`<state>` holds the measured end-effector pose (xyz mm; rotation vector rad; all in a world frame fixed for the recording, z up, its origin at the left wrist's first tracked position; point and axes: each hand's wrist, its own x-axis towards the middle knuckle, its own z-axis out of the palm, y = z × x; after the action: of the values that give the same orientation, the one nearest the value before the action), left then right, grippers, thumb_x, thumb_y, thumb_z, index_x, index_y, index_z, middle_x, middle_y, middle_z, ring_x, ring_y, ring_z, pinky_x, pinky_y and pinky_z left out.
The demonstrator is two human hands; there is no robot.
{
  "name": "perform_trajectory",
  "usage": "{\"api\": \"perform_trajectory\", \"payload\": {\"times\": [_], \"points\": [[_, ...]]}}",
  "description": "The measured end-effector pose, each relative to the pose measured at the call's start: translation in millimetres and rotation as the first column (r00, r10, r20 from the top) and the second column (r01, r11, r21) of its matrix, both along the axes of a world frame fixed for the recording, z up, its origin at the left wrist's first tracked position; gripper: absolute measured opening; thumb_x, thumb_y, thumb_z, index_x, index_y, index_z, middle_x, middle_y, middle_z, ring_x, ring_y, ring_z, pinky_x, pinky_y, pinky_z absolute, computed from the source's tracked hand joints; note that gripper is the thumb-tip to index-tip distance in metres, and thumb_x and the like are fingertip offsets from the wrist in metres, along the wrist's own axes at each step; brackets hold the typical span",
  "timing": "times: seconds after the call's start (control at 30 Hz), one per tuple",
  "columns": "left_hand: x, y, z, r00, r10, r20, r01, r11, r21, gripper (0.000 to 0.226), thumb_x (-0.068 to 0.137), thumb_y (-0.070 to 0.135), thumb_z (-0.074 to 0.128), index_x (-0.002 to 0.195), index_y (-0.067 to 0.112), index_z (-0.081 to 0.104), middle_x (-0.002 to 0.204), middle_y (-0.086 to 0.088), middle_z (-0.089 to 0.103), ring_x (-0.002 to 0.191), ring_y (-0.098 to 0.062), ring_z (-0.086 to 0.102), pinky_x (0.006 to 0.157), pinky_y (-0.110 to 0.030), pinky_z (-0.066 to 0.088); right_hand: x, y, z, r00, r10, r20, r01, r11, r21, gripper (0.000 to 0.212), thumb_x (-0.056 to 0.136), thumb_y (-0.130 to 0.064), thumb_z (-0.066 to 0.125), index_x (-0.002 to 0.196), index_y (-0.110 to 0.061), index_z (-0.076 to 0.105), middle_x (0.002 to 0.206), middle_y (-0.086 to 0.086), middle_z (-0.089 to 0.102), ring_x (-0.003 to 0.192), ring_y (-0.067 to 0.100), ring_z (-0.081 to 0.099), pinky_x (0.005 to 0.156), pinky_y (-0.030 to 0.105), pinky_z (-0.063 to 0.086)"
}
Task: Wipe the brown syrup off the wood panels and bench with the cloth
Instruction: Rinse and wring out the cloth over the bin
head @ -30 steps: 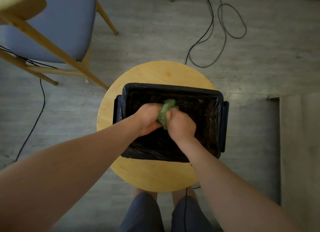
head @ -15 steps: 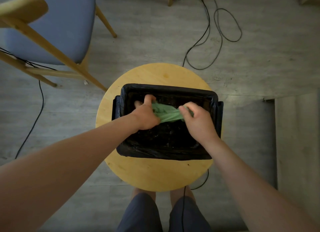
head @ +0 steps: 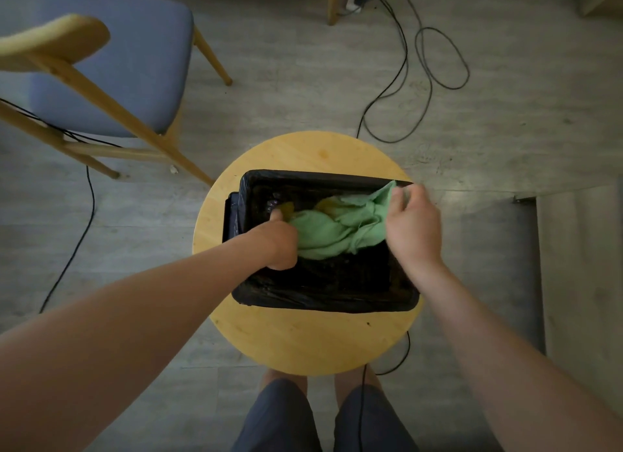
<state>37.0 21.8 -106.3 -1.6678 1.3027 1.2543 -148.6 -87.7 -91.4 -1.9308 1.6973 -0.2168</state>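
Note:
A green cloth (head: 337, 229) with a yellowish-brown stain near its far edge hangs stretched over a black lined bin (head: 323, 300). My left hand (head: 278, 241) grips the cloth's left end inside the bin. My right hand (head: 413, 226) pinches its right corner, lifted near the bin's far right rim. The bin stands on a round wooden stool (head: 303, 343). No syrup on wood panels or a bench shows in this view.
A wooden chair with a blue seat (head: 111, 57) stands at the left. Black cables (head: 435, 57) loop on the grey floor behind the stool, and another cable (head: 72, 249) runs at the left. A pale ledge (head: 580, 283) is at the right. My legs are below the stool.
The cloth was bunched between both hands a second ago. My hands have pulled apart, the right one moving right and up, and the cloth now spreads out between them.

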Motion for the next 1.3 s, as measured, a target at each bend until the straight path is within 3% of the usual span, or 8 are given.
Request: {"api": "perform_trajectory", "payload": {"times": [0.13, 0.23, 0.33, 0.47, 0.63, 0.87, 1.07, 1.3], "points": [[-1, 2, -22, 0.828, 0.549, -0.112, -0.56, 0.819, -0.127, 0.055, 0.098, 0.034, 0.05, 0.149, 0.013, 0.047, 0.152, -0.014, 0.04, 0.137, -0.039, 0.036, 0.115, -0.053, 0.034, 2, 28, -28, 0.948, 0.259, -0.186, -0.208, 0.944, 0.258, 0.034, 0.108, -0.033, 0.043, 0.137, -0.016, 0.038, 0.081, 0.008, 0.065, 0.065, 0.027, 0.063, 0.049, 0.033, 0.043], [-7, 0, -31, 0.315, 0.899, -0.303, -0.933, 0.352, 0.073, 0.063, 0.099, 0.047, 0.047, 0.154, 0.017, 0.043, 0.148, -0.009, 0.052, 0.132, -0.032, 0.049, 0.114, -0.049, 0.039, 17, 43, -53, 0.962, 0.197, -0.191, -0.085, 0.876, 0.474, 0.062, 0.106, -0.056, 0.037, 0.156, -0.025, 0.019, 0.13, 0.02, 0.056, 0.111, 0.041, 0.062, 0.085, 0.044, 0.054], [-10, -6, -34, -0.09, 0.967, -0.237, -0.954, -0.015, 0.3, 0.053, 0.105, 0.052, 0.039, 0.147, 0.022, 0.05, 0.145, -0.011, 0.057, 0.134, -0.036, 0.051, 0.114, -0.063, 0.034, 37, 49, -71, 0.999, -0.032, -0.036, 0.048, 0.759, 0.65, 0.06, 0.107, -0.053, 0.038, 0.158, -0.026, 0.025, 0.141, 0.018, 0.054, 0.123, 0.04, 0.058, 0.101, 0.046, 0.052], [-10, -16, -39, -0.331, 0.915, -0.228, -0.866, -0.199, 0.459, 0.052, 0.105, 0.055, 0.037, 0.121, 0.017, 0.069, 0.119, -0.017, 0.07, 0.113, -0.038, 0.063, 0.095, -0.059, 0.047, 52, 67, -71, 0.972, -0.057, 0.228, -0.102, 0.771, 0.629, 0.029, 0.106, -0.034, 0.042, 0.116, -0.018, 0.064, 0.109, 0.008, 0.069, 0.102, 0.027, 0.066, 0.095, 0.046, 0.055], [-10, -14, -36, -0.317, 0.905, -0.284, -0.873, -0.161, 0.46, 0.042, 0.107, 0.038, 0.044, 0.081, 0.014, 0.067, 0.076, -0.008, 0.071, 0.077, -0.025, 0.068, 0.064, -0.032, 0.054, 48, 89, -44, 0.878, 0.18, 0.443, -0.336, 0.892, 0.304, 0.041, 0.107, -0.035, 0.047, 0.068, -0.021, 0.047, 0.065, -0.004, 0.05, 0.062, 0.014, 0.052, 0.059, 0.039, 0.044], [-22, -8, -30, -0.319, 0.896, -0.308, -0.861, -0.137, 0.49, 0.039, 0.104, 0.022, 0.045, 0.069, 0.014, 0.061, 0.071, -0.007, 0.063, 0.065, -0.021, 0.06, 0.06, -0.029, 0.051, 46, 77, -58, 0.892, 0.434, 0.128, -0.429, 0.901, -0.068, 0.047, 0.104, -0.037, 0.033, 0.067, -0.017, 0.053, 0.062, -0.001, 0.054, 0.054, 0.021, 0.055, 0.049, 0.036, 0.046], [-20, -6, -30, -0.22, 0.936, -0.274, -0.897, -0.083, 0.434, 0.033, 0.107, 0.041, 0.04, 0.113, 0.023, 0.067, 0.112, -0.007, 0.073, 0.105, -0.027, 0.067, 0.09, -0.052, 0.053, 39, 34, -81, 0.986, 0.164, 0.0, -0.155, 0.934, 0.321, 0.026, 0.107, -0.034, 0.041, 0.116, -0.011, 0.05, 0.096, 0.015, 0.067, 0.084, 0.037, 0.065, 0.066, 0.039, 0.049], [-15, -1, -32, -0.405, 0.874, -0.269, -0.88, -0.293, 0.374, 0.016, 0.109, 0.028, 0.046, 0.108, 0.021, 0.061, 0.12, -0.011, 0.066, 0.1, -0.033, 0.064, 0.108, -0.064, 0.045, 39, 56, -77, 0.97, -0.234, -0.071, 0.235, 0.807, 0.542, 0.055, 0.106, -0.061, 0.033, 0.147, -0.025, 0.033, 0.148, 0.016, 0.03, 0.128, 0.042, 0.047, 0.091, 0.043, 0.044]]}}
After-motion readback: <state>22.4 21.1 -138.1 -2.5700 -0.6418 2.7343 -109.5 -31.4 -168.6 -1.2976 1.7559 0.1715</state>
